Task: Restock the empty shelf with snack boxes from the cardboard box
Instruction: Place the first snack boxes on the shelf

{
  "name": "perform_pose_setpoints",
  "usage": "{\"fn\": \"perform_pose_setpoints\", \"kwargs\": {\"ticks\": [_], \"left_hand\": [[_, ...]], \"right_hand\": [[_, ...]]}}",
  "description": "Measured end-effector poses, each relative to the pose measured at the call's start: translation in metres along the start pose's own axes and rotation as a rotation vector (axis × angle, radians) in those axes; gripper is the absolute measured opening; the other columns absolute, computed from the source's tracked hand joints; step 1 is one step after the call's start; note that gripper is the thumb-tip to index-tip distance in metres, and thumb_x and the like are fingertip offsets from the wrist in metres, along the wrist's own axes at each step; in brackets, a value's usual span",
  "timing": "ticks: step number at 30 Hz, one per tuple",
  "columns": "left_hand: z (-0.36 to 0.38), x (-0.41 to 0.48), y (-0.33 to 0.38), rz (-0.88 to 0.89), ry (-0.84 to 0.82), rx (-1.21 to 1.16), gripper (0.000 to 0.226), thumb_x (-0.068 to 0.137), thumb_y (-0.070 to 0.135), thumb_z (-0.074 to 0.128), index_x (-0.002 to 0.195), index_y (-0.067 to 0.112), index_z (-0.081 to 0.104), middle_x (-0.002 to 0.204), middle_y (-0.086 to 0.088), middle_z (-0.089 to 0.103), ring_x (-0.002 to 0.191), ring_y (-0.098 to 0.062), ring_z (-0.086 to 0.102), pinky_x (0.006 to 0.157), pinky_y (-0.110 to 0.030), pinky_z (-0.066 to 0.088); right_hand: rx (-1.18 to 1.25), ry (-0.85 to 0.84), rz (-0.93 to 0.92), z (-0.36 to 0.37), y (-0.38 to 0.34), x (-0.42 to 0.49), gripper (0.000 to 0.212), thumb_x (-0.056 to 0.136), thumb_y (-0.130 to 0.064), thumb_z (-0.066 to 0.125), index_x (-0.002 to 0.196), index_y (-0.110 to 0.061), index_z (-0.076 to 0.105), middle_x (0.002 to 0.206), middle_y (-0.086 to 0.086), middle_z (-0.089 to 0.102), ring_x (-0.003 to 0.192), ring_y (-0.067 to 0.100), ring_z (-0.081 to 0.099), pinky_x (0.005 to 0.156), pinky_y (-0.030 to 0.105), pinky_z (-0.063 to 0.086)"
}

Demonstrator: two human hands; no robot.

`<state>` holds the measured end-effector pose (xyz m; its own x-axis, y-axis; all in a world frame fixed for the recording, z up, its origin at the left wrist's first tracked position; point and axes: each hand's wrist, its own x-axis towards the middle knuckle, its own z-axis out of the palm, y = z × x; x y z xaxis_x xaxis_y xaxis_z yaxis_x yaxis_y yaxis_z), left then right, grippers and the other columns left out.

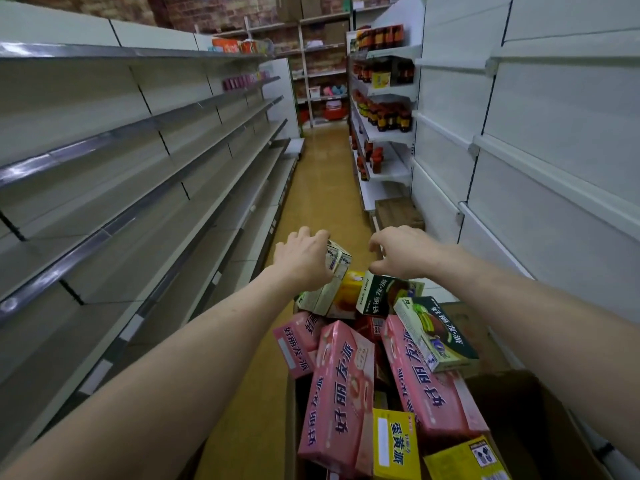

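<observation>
Shop aisle, bare shelves (104,188) on the left. Left hand (304,259): fingers grip pale snack box (338,263) over cardboard box (516,403). Right hand (403,252): fingers loosely spread, empty.

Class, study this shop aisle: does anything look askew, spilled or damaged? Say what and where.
Nothing looks spilled or damaged. The snack boxes in the cardboard box are jumbled, leaning at different angles rather than stacked; a green box perches tilted on top at the right.
</observation>
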<state>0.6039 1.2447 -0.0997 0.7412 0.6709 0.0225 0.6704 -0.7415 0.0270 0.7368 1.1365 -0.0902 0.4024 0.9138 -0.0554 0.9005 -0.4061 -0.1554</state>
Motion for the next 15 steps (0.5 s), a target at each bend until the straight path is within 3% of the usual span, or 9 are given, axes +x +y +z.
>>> {"fn": "perform_pose_setpoints", "kwargs": {"ticks": [7, 15], "left_hand": [[0.030, 0.055, -0.037, -0.034, -0.084, -0.090, 0.075, 0.084, 0.042, 0.067, 0.145, 0.017, 0.031, 0.133, -0.010, 0.043, 0.123, -0.028, 0.043, 0.102, -0.045, 0.042], [0.078, 0.115, -0.066, -0.062, -0.147, -0.204, 0.091, 0.080, 0.050, 0.070, 0.150, 0.021, 0.019, 0.138, -0.009, 0.039, 0.128, -0.027, 0.038, 0.103, -0.044, 0.036]], "right_hand": [[0.019, -0.015, 0.037, 0.024, -0.011, 0.057, 0.043, 0.093, -0.035, 0.055, 0.132, -0.017, 0.051, 0.126, 0.006, 0.058, 0.112, 0.026, 0.055, 0.092, 0.042, 0.050], [0.074, -0.056, 0.147, 0.064, -0.019, 0.118, 0.044, 0.094, -0.032, 0.051, 0.134, -0.018, 0.043, 0.124, 0.010, 0.051, 0.107, 0.029, 0.054, 0.082, 0.036, 0.046]]}}
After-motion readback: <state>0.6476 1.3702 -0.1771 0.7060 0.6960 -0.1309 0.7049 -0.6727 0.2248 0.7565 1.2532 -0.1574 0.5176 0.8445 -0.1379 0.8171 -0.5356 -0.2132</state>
